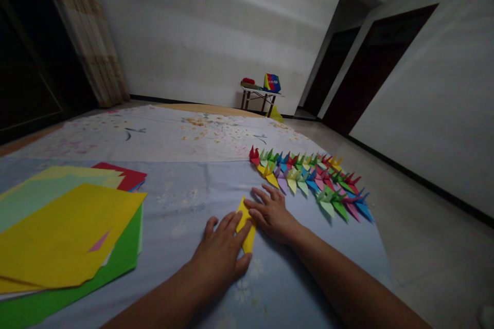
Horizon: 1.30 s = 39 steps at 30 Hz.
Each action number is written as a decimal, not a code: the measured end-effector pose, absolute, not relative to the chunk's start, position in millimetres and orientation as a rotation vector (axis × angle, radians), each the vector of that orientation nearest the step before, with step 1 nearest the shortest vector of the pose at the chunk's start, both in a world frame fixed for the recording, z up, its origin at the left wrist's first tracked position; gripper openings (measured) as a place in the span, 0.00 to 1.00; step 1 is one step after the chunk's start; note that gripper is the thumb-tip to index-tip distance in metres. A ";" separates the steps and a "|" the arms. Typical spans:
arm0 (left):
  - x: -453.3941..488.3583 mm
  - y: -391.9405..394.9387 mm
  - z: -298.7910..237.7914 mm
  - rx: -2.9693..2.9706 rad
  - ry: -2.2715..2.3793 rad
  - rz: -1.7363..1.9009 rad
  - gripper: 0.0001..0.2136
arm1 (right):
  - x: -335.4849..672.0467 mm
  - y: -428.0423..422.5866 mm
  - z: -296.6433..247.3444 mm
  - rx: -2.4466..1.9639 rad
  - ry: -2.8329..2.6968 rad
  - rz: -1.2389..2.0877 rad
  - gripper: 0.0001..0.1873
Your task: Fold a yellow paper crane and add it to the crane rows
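On the blue flowered cloth (181,226), a folded yellow paper (245,224) is pressed down by wide-spread fingers (231,222) of the left hand (219,254) and the right hand (272,214). Rows of paper cranes (309,180) are set just beside it. Big colored paper sheets (65,231) are piled on the left. A little table (259,93) is seen far off.

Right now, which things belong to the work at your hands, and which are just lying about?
Part of the work: left hand and right hand on a folded yellow paper piece; rows of multicoloured paper cranes; stack of coloured paper sheets.

Lying about: low dark-legged table with a rainbow-coloured box; pale blue floral cloth.
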State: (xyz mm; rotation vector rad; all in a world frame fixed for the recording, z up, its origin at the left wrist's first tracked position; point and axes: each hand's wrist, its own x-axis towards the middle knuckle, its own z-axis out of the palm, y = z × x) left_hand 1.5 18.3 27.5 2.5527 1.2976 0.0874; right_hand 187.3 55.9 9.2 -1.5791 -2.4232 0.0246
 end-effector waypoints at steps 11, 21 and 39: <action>1.8 17.4 33.9 2.531 1.298 0.060 0.26 | 185.2 50.0 16.1 -1.544 -2.421 -0.058 0.19; 3.3 19.1 31.9 2.542 1.309 0.016 0.28 | 184.2 48.5 13.9 -1.598 -2.443 -0.071 0.19; 2.1 19.8 30.6 2.534 1.300 0.034 0.27 | 181.9 47.3 18.1 -1.573 -2.400 -0.115 0.18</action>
